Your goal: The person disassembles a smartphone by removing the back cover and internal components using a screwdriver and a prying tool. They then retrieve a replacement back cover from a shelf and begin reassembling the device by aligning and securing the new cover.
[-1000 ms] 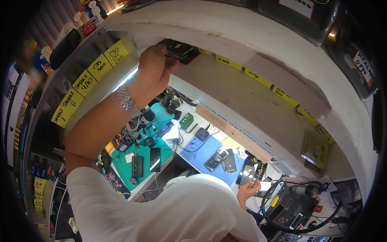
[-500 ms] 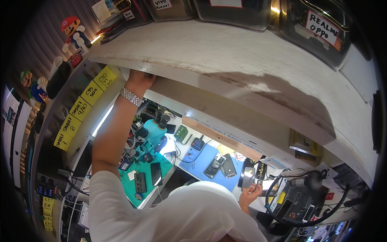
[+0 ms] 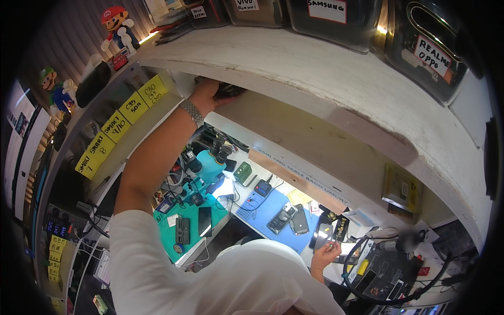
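Under white shelf edge (image 3: 294, 79), upper left: left hand (image 3: 206, 94) raised, fingers closed around flat dark rectangular object (image 3: 228, 90) tucked in shelf recess; object juts rightward from hand, long axis along shelf. Lower right, over workbench: right hand (image 3: 325, 254) far below, fingers curled, grip unclear, beside dark phones on blue mat (image 3: 262, 202).

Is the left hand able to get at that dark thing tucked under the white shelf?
Probably yes: the left hand is already up at the dark object under the white shelf, apparently touching it, with nothing between them.
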{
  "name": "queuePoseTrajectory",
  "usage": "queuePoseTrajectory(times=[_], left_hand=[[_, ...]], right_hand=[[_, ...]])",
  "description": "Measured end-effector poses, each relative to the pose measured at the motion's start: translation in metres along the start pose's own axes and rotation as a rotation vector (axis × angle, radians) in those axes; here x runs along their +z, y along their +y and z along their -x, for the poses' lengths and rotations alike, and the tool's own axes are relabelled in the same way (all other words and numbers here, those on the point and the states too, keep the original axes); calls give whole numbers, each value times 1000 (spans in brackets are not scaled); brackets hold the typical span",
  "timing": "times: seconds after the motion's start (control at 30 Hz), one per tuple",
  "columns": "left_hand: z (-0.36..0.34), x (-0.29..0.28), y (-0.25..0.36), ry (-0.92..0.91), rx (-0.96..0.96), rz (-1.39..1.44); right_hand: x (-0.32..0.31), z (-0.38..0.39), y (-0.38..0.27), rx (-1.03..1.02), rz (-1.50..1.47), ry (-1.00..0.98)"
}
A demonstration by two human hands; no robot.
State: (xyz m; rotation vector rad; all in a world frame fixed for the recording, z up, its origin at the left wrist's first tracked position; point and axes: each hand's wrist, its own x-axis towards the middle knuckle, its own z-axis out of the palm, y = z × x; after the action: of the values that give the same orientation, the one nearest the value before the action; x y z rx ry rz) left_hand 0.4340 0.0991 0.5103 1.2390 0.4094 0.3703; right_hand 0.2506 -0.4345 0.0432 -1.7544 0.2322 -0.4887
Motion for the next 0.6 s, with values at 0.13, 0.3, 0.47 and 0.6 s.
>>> queuePoseTrajectory(times=[0.13, 0.3, 0.47, 0.6], left_hand=[[34, 8, -6, 214, 62, -80], [74, -4, -3, 199, -24, -12], [96, -26, -13, 92, -120, 126], [88, -41, -24, 51, -50, 181]], right_hand=[[5, 2, 5, -17, -10, -1], [1, 1, 1, 22, -54, -21], [-3, -5, 3, 23, -4, -15], [3, -6, 3, 11, 3, -11]])
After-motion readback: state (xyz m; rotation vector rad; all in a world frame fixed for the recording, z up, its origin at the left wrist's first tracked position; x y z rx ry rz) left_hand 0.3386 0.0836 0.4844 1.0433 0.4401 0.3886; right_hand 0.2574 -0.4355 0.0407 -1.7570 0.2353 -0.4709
